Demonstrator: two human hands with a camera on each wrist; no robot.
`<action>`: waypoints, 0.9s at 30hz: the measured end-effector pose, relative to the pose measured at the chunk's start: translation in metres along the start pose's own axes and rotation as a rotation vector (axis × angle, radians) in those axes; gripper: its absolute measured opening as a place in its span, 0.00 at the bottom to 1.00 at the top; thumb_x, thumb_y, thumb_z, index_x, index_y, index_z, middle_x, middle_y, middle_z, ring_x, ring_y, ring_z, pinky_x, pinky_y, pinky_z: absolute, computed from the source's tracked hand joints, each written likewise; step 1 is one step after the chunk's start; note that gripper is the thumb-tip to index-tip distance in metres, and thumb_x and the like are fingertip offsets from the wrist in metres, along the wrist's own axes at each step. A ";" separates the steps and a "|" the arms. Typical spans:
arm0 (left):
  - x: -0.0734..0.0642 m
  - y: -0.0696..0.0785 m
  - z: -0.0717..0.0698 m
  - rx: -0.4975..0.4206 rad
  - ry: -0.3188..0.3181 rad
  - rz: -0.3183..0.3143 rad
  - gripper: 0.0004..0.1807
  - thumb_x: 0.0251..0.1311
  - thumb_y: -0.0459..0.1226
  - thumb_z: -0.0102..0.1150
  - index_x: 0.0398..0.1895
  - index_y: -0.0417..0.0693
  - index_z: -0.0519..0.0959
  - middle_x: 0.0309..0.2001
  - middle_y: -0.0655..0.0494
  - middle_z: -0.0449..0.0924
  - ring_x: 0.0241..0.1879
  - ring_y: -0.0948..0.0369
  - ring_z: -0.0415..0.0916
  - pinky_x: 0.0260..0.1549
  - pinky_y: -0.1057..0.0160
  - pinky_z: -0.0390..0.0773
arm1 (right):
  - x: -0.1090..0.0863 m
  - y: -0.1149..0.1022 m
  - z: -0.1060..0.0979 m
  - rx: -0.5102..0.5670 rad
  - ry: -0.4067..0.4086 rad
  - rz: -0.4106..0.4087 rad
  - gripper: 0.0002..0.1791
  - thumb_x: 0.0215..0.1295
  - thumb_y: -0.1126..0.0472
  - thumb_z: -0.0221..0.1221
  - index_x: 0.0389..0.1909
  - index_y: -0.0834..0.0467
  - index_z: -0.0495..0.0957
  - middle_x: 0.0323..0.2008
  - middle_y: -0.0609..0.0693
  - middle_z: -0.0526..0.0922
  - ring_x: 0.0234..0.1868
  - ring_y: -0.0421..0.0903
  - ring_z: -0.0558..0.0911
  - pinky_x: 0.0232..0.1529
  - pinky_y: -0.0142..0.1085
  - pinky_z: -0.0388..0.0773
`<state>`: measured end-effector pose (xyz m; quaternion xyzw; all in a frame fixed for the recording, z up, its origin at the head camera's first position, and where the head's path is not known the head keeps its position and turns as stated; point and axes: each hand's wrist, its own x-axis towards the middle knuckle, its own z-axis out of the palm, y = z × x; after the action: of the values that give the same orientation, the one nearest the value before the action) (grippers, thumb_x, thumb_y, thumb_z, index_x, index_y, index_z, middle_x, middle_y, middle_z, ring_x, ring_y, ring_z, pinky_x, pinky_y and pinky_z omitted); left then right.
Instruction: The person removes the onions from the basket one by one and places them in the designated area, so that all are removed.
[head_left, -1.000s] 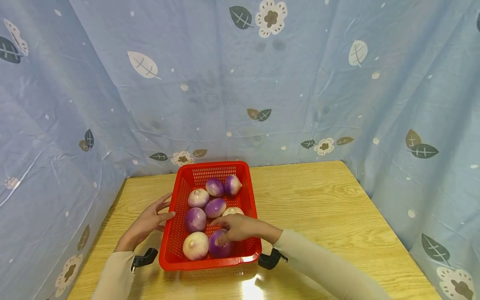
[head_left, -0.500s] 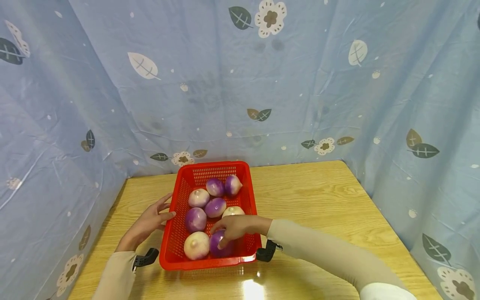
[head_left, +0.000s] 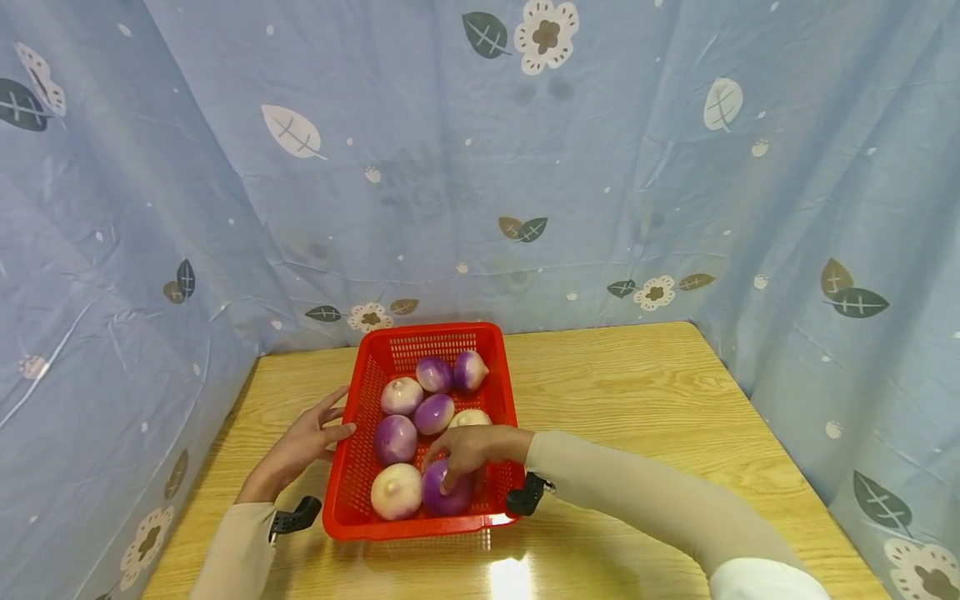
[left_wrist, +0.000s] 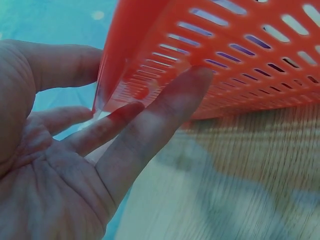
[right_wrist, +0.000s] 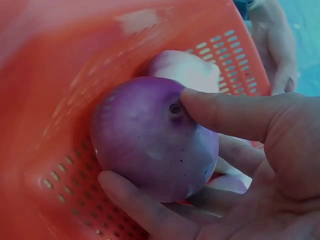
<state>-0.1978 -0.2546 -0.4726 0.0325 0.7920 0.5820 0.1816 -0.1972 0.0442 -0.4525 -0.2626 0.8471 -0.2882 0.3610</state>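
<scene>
A red perforated plastic basket stands on the wooden table, holding several purple-and-white turnips. My right hand reaches over its right side and grips a purple turnip in the near right corner. In the right wrist view the thumb presses beside the dark stem scar, and the fingers curl round the lower side. At the left wall, my left hand holds the basket's rim. Its thumb meets the rim, and its other fingers lie against the slotted outer wall.
Blue patterned cloth hangs behind and on both sides of the table. Wooden tabletop extends to the right of the basket. Each wrist wears a black camera mount.
My right hand has turned a little on the turnip, and its forearm has swung so that more sleeve shows. My left hand and the basket have stayed in place; the head view has shifted slightly.
</scene>
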 end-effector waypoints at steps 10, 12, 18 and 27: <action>0.000 0.000 0.003 -0.015 0.007 -0.009 0.42 0.68 0.34 0.55 0.80 0.55 0.44 0.70 0.29 0.60 0.49 0.44 0.83 0.37 0.46 0.86 | -0.016 0.004 -0.019 0.192 -0.003 -0.109 0.20 0.56 0.63 0.67 0.49 0.44 0.82 0.48 0.43 0.79 0.46 0.42 0.80 0.35 0.39 0.85; -0.001 0.000 0.002 -0.013 0.002 0.000 0.43 0.68 0.34 0.54 0.80 0.54 0.43 0.70 0.28 0.59 0.49 0.43 0.83 0.37 0.46 0.86 | -0.019 0.005 -0.022 0.277 -0.015 -0.116 0.21 0.57 0.64 0.66 0.53 0.46 0.81 0.50 0.45 0.77 0.46 0.45 0.81 0.34 0.45 0.86; -0.001 -0.003 0.001 -0.023 0.001 0.016 0.43 0.68 0.35 0.55 0.80 0.55 0.44 0.70 0.28 0.59 0.48 0.43 0.83 0.37 0.46 0.86 | -0.034 0.003 -0.033 0.413 0.012 -0.129 0.23 0.57 0.65 0.67 0.55 0.47 0.80 0.54 0.50 0.77 0.48 0.49 0.82 0.42 0.55 0.85; -0.001 -0.005 0.002 -0.028 0.006 0.018 0.42 0.68 0.34 0.54 0.80 0.55 0.44 0.70 0.29 0.59 0.49 0.43 0.83 0.37 0.46 0.86 | -0.056 0.009 -0.050 0.488 0.086 -0.186 0.26 0.58 0.64 0.67 0.59 0.48 0.76 0.57 0.54 0.76 0.49 0.51 0.83 0.42 0.46 0.86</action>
<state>-0.1951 -0.2545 -0.4780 0.0353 0.7840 0.5947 0.1744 -0.2038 0.1020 -0.4041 -0.2321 0.7394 -0.5268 0.3491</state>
